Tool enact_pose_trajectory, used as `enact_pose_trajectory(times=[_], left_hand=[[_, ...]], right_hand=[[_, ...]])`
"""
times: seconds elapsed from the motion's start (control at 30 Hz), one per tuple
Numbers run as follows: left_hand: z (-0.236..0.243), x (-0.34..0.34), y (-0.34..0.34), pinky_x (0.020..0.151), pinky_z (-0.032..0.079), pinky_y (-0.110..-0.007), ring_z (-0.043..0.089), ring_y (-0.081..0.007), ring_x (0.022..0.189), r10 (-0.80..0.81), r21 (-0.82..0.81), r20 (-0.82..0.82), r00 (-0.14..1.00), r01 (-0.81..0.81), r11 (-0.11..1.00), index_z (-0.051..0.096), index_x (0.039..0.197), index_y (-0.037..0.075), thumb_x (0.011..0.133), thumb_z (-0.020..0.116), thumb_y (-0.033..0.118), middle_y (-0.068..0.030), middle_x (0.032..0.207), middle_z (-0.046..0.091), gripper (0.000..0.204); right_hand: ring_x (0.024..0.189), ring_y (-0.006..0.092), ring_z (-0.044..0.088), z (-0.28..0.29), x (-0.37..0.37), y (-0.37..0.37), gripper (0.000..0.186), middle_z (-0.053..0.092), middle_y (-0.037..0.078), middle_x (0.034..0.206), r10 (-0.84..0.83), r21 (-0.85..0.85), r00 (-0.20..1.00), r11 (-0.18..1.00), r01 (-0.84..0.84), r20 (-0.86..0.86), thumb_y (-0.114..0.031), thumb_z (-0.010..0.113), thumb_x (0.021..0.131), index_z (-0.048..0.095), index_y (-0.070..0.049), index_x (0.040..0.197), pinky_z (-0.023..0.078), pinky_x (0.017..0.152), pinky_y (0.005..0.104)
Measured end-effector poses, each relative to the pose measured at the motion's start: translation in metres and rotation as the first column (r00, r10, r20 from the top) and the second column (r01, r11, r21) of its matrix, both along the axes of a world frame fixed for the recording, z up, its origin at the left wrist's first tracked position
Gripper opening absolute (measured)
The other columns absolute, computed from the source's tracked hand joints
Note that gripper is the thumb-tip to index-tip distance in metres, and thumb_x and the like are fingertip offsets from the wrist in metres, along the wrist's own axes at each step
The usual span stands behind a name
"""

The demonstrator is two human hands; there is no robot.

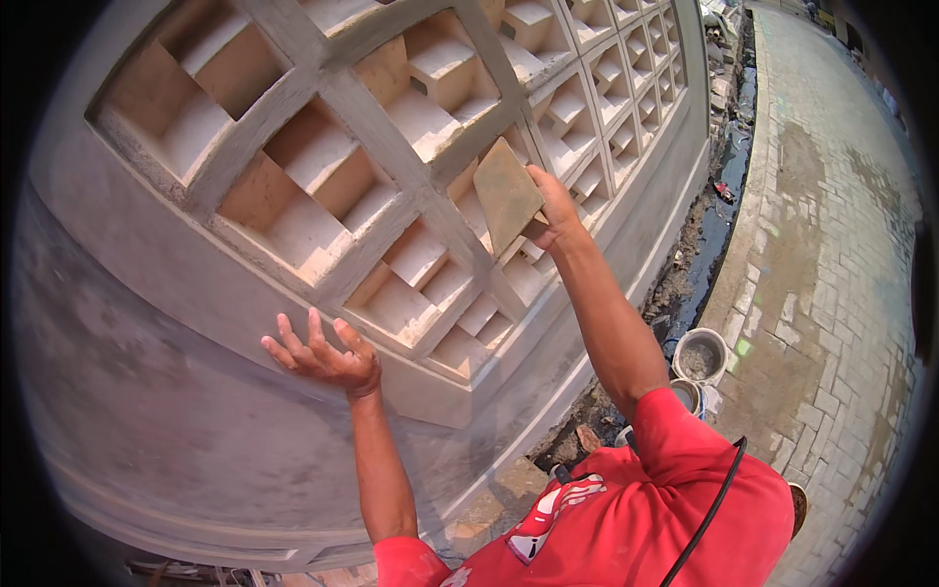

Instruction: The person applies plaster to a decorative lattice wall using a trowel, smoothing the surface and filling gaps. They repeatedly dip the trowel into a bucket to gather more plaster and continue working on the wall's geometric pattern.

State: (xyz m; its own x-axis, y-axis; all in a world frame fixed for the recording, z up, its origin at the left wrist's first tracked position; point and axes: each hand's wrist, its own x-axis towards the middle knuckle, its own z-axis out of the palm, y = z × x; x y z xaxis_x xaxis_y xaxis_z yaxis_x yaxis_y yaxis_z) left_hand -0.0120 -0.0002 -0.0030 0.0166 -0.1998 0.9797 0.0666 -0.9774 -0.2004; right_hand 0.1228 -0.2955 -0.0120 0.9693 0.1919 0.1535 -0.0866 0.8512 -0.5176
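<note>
Right hand (pixel 554 207): fingers clamped on a flat rectangular float (pixel 507 194), its face laid against a diagonal rib of the plastered lattice wall (pixel 411 166).
Left hand (pixel 323 354): empty, fingers spread apart, resting against the smooth lower wall (pixel 166 391).
Below: grey buckets (pixel 700 356) beside a wet drainage ditch (pixel 719 196).
Risk: a tilted float corner would likely gouge the rib edge; leaning further could probably cost footing near the ditch.

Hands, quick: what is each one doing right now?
Left hand: open, fingers spread, empty, at the grey wall.
Right hand: closed on a flat rectangular float against the lattice.
</note>
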Motion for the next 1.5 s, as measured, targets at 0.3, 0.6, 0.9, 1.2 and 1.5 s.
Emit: enact_pose_trajectory(times=[0.3,0.6,0.9,1.2,1.5], left_hand=[[-0.002,0.002,0.001,0.111,0.024,-0.06,0.023,-0.0449,0.141,-0.001,-0.016,-0.014,1.0,0.001,1.0,0.062,0.113,0.004,0.09,0.056,0.022,-0.0197,0.142,0.043,0.03],[0.0,0.002,-0.002,0.111,0.024,-0.059,0.024,-0.0445,0.141,-0.016,-0.012,-0.004,1.0,0.016,1.0,0.059,0.118,0.004,0.09,0.055,0.019,-0.0209,0.142,0.043,0.032],[-0.004,0.005,0.0,0.112,0.022,-0.061,0.022,-0.0455,0.142,0.013,-0.02,-0.016,1.0,-0.014,1.0,0.058,0.12,0.007,0.092,0.053,0.022,-0.0197,0.143,0.041,0.031],[-0.003,0.007,-0.001,0.112,0.022,-0.062,0.022,-0.0456,0.142,0.018,-0.009,-0.015,1.0,-0.018,1.0,0.058,0.121,0.007,0.092,0.053,0.02,-0.0206,0.143,0.041,0.032],[-0.002,0.005,0.0,0.112,0.022,-0.059,0.024,-0.0434,0.141,0.039,0.0,-0.006,0.999,-0.039,0.999,0.061,0.118,0.001,0.089,0.057,0.015,-0.0203,0.143,0.042,0.032]], right_hand=[[0.08,0.0133,0.065,0.005,-0.005,0.036,0.042,0.066,0.007,0.099,-0.108,0.002,0.99,0.994,0.109,0.086,-0.013,0.043,0.093,0.054,0.005,0.13,0.056,0.071,0.0289],[0.081,0.0124,0.063,-0.013,-0.024,-0.009,0.05,0.064,0.01,0.104,0.025,-0.055,0.986,0.998,-0.017,0.164,-0.01,0.048,0.089,0.047,0.006,0.137,0.054,0.071,0.027],[0.093,0.0278,0.061,-0.018,0.0,-0.012,0.046,0.063,0.014,0.102,-0.411,-0.498,0.613,0.36,0.789,0.675,-0.01,0.06,0.083,0.058,0.002,0.128,0.05,0.083,0.0356],[0.088,0.0352,0.057,-0.018,0.032,-0.003,0.052,0.052,0.018,0.095,-0.297,-0.422,0.409,0.024,0.906,0.863,-0.01,0.062,0.079,0.056,0.001,0.13,0.049,0.078,0.0431],[0.083,0.0345,0.058,-0.027,-0.003,0.022,0.05,0.054,0.018,0.093,-0.198,-0.381,0.401,0.132,0.915,0.895,-0.007,0.06,0.08,0.057,0.001,0.129,0.048,0.075,0.0412]])
